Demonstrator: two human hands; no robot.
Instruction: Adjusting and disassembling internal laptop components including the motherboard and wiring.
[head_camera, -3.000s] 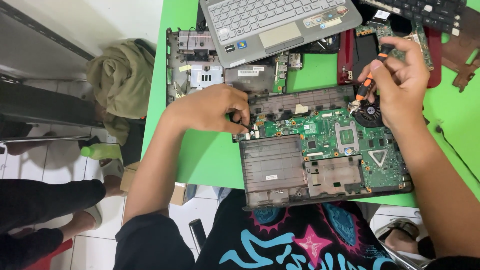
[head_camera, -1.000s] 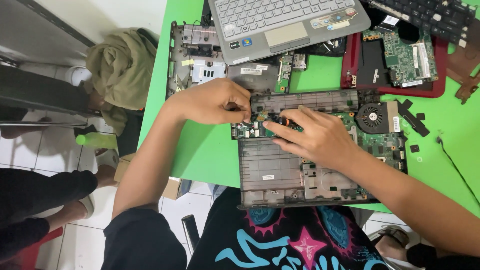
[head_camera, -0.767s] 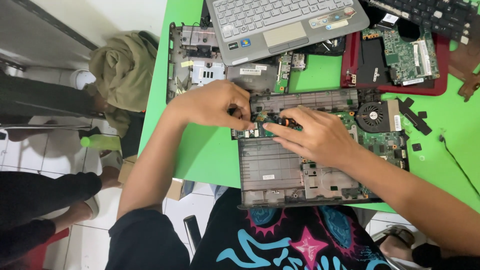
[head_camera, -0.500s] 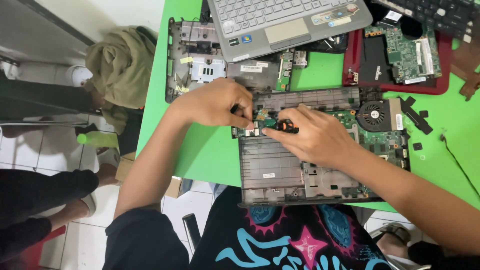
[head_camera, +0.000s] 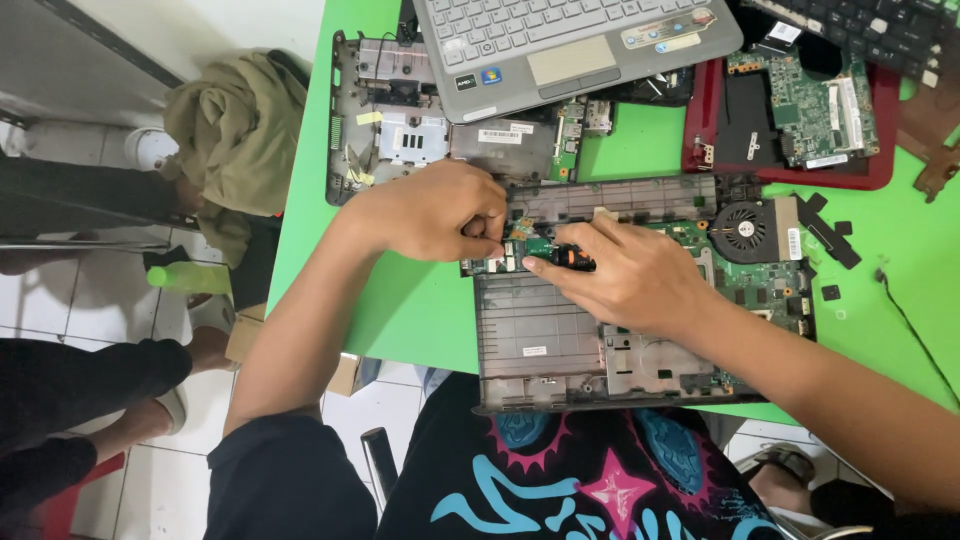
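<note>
An opened grey laptop base (head_camera: 560, 340) with a green circuit board (head_camera: 770, 285) and a round fan (head_camera: 745, 230) lies on the green table (head_camera: 400, 310) in front of me. My left hand (head_camera: 430, 210) rests curled on the base's upper left corner, fingertips pinching at the board edge there. My right hand (head_camera: 630, 275) lies over the board just right of it, gripping a small orange and black screwdriver (head_camera: 570, 258) whose tip points toward my left fingers. What the tip touches is hidden.
A silver laptop keyboard half (head_camera: 570, 40) lies at the top, over another stripped grey shell (head_camera: 400, 120). A red shell with a green board (head_camera: 800, 110) sits top right. Black scraps (head_camera: 830, 235) and a thin cable (head_camera: 915, 320) lie right. A person's leg (head_camera: 80, 390) is at left, on the floor.
My right hand brought the screwdriver from the fan at the right across to the board's upper left corner, beside my left hand. Over the last second it edged slightly closer to my left fingers.
</note>
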